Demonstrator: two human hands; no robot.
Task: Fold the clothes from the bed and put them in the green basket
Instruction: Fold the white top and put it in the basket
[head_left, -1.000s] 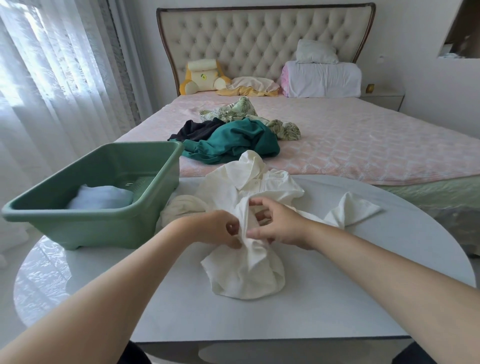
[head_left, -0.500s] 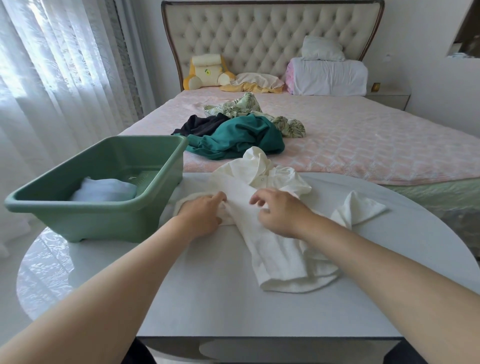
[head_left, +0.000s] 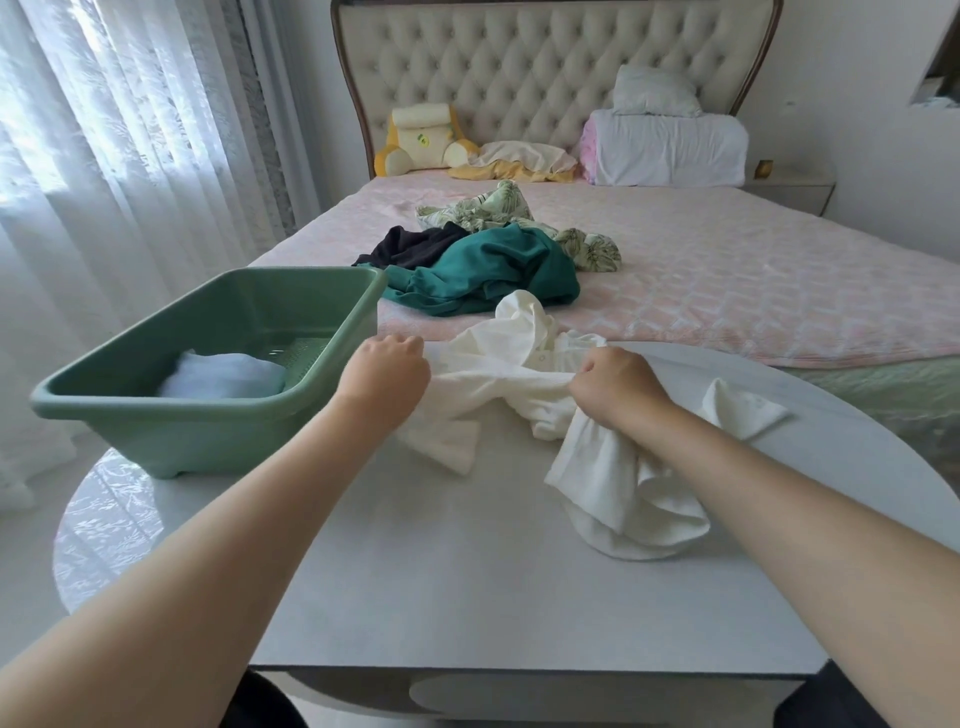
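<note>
Cream shirt (head_left: 519, 379) lies crumpled on the white table (head_left: 467, 597), right of centre. Its near end is bunched in a loose roll toward me, and its collar end is far, at the table edge by the bed. One sleeve (head_left: 743, 410) is out flat on the right.

I see my left hand (head_left: 387, 371) with fingers curled, pinching the shirt's left edge, just beside the basket wall. My right hand (head_left: 618, 387) has its fingers curled round a gather of cloth mid-shirt. The fabric runs taut between the two.

I judge the step to be spreading it flat before the first fold. The shirt looks light, soft and limp, with no stiffness, so it will sag and re-crumple wherever it isn't held. It isn't slippery or fragile, though the button placket may twist. It is best taken at the shoulder seams or hem corners, not by mid-panel bunches.

Left on the table is the green basket (head_left: 208, 431), with one pale blue folded piece (head_left: 223, 376) inside.

Farther off is the bed (head_left: 753, 291), with three pieces heaped and touching: the teal garment (head_left: 488, 270) nearest, the dark garment (head_left: 410, 247) to its left and the leaf-print garment (head_left: 498, 208) behind. None is folded yet, so the task is early on.

Farthest away are a yellow cushion (head_left: 421, 137), white pillows (head_left: 670, 148) and the tufted headboard (head_left: 545, 67).
</note>
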